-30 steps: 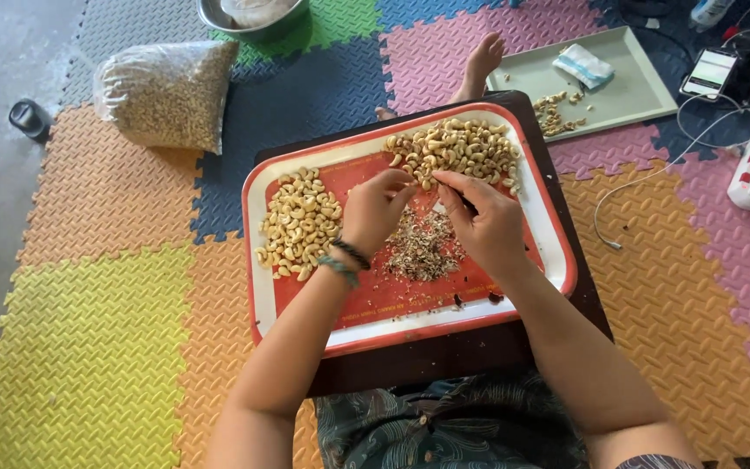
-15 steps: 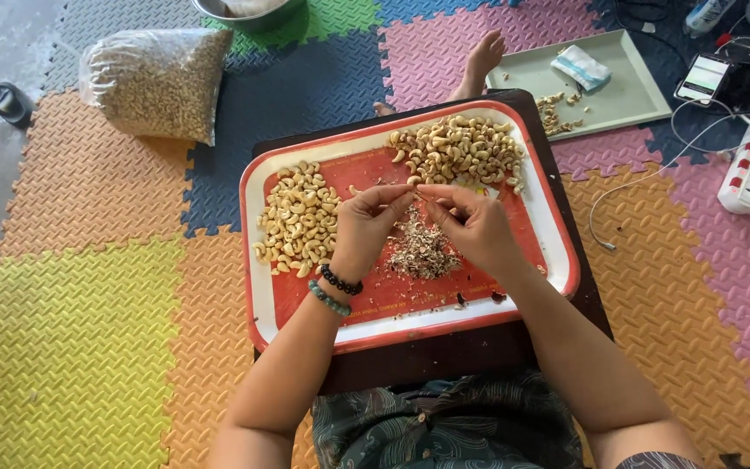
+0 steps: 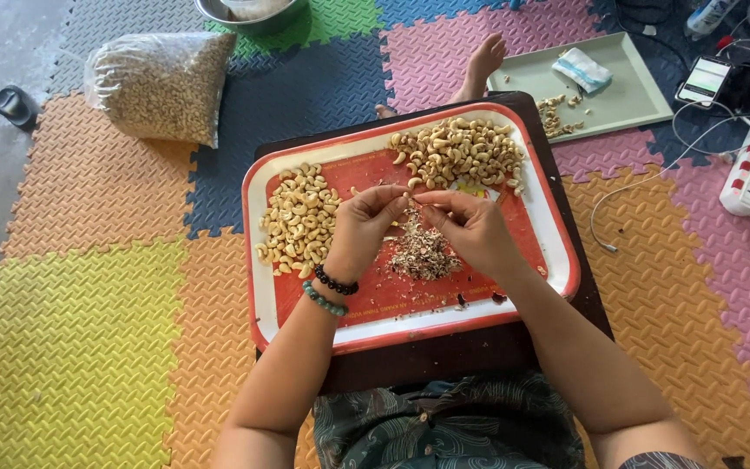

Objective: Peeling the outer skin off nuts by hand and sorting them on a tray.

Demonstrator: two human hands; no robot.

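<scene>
Both hands have drawn back from the far cashew pile since a second ago and now meet above the middle of the tray, fingertip to fingertip. Left hand [image 3: 365,227] and right hand [image 3: 470,227] pinch inward toward one another; a single cashew nut [image 3: 411,201] sits between the opposing fingertips, largely hidden, so which hand bears it cannot be told. Each grip is narrow, with fingers curled and closed to a pinch. Directly below the pinch lies a heap of brown skin flakes [image 3: 423,250] on the red tray [image 3: 410,326]. Beyond the pinch, on the far side, sits the pile of unpeeled cashews [image 3: 466,149], just clear of the right fingertips. To the left of the left hand lies the pile of pale peeled cashews [image 3: 299,217], just beside the wrist, which carries two beaded bracelets [image 3: 330,291]. Tray support is a dark low table [image 3: 444,356] set over the person's lap. Well away to the far left of the grip, a clear bag of nuts [image 3: 160,82] lies on the coloured foam mat [image 3: 88,330]. Far right of the grip, a pale green tray [image 3: 631,91] holds a few nuts and a folded cloth.
</scene>
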